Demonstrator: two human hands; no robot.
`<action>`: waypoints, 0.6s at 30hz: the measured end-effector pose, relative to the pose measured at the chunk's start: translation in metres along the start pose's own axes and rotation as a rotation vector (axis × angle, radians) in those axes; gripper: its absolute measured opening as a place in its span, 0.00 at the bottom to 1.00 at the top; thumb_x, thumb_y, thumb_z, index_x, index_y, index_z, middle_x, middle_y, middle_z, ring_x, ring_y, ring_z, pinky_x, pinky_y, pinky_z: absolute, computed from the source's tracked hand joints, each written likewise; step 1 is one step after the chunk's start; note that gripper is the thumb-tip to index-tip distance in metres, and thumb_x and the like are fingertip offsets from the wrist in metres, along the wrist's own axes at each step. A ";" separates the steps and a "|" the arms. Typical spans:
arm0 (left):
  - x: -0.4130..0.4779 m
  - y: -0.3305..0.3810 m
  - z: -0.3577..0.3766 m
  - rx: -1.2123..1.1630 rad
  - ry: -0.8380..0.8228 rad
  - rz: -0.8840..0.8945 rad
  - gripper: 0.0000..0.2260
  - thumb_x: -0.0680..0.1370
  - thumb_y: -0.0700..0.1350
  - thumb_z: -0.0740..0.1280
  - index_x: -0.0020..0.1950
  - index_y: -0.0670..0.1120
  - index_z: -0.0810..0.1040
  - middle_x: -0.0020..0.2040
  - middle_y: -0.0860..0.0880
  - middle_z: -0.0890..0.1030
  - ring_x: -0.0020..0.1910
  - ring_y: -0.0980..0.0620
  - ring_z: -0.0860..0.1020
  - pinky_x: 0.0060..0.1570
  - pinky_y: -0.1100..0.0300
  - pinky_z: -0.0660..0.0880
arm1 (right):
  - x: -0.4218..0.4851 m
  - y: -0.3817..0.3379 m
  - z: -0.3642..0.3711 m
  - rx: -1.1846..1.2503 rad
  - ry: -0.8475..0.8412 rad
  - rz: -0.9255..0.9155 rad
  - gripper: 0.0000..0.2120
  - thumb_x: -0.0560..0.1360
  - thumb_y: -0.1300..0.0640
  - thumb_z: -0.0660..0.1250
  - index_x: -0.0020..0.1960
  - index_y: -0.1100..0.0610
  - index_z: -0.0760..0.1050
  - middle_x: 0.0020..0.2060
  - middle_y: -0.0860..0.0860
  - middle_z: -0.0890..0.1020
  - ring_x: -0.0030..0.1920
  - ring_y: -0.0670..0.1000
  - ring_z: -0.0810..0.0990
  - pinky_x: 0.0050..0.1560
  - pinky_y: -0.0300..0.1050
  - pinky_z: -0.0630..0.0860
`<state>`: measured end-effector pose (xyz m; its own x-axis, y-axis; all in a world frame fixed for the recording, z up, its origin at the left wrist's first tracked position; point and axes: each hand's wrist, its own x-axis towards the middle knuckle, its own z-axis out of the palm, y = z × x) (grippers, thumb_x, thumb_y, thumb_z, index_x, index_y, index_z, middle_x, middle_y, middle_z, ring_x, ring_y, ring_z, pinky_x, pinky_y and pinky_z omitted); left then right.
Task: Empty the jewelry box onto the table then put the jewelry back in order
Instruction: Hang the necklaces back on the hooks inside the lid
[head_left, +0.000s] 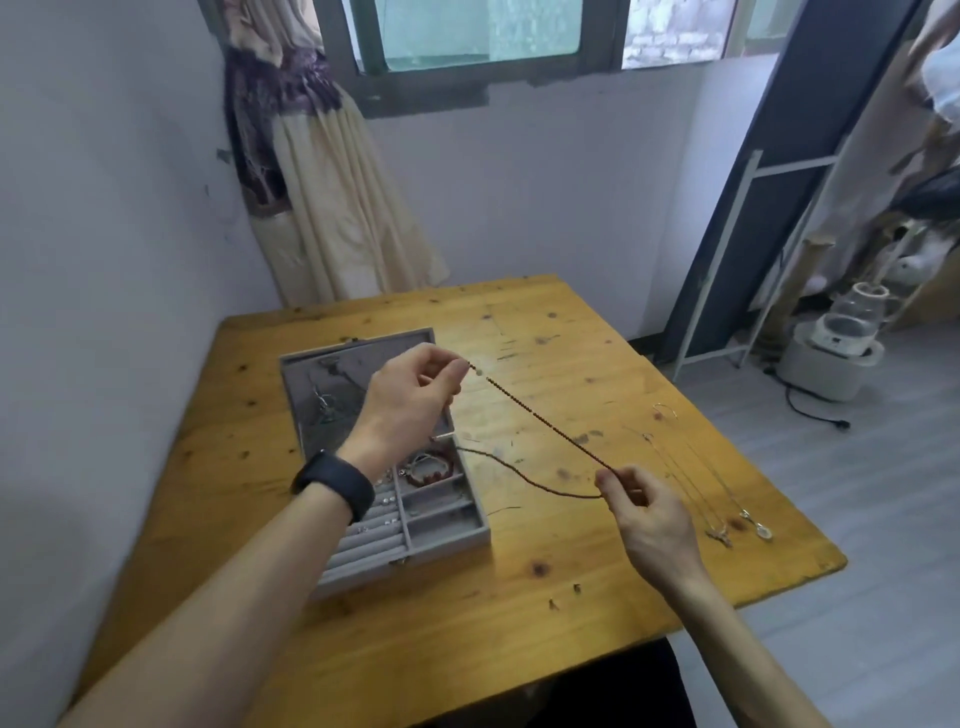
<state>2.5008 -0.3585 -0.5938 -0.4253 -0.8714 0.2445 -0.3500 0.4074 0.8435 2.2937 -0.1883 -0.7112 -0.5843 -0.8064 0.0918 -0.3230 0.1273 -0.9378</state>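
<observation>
Emptying looks partway done: thin chains (696, 483) lie near the table's (545, 623) right edge, while the jewelry box (415, 558) by the left edge holds a red bracelet (434, 470) and small pieces. The left hand (410, 400) and right hand (644, 509) each pinch the beaded necklace (540, 418), stretched above the table between box and chains.

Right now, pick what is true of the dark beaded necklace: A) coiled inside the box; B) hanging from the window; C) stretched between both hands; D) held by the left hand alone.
C: the left hand pinches one end of the beaded necklace and the right hand pinches it further along.
</observation>
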 end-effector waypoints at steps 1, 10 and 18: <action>0.005 -0.002 -0.012 0.039 0.012 0.004 0.05 0.80 0.51 0.68 0.49 0.52 0.81 0.40 0.54 0.83 0.40 0.57 0.81 0.44 0.61 0.78 | 0.003 -0.003 0.008 0.014 -0.017 0.011 0.10 0.79 0.46 0.66 0.44 0.50 0.79 0.38 0.45 0.83 0.42 0.44 0.80 0.41 0.41 0.74; 0.042 -0.007 -0.108 0.503 0.118 0.107 0.06 0.79 0.54 0.69 0.50 0.54 0.83 0.42 0.59 0.82 0.41 0.61 0.79 0.41 0.61 0.78 | 0.034 -0.030 0.084 -0.124 -0.121 -0.045 0.11 0.79 0.43 0.65 0.42 0.47 0.77 0.38 0.45 0.82 0.39 0.45 0.81 0.38 0.44 0.75; 0.068 -0.011 -0.150 0.862 0.156 0.137 0.07 0.80 0.57 0.66 0.52 0.57 0.81 0.46 0.58 0.80 0.43 0.57 0.77 0.41 0.56 0.77 | 0.075 -0.061 0.142 -0.132 -0.141 -0.125 0.08 0.80 0.48 0.66 0.44 0.48 0.78 0.36 0.44 0.83 0.37 0.43 0.82 0.39 0.41 0.79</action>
<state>2.6013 -0.4630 -0.5145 -0.4132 -0.8015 0.4323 -0.8380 0.5205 0.1640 2.3752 -0.3382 -0.6946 -0.4266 -0.8922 0.1482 -0.4866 0.0883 -0.8691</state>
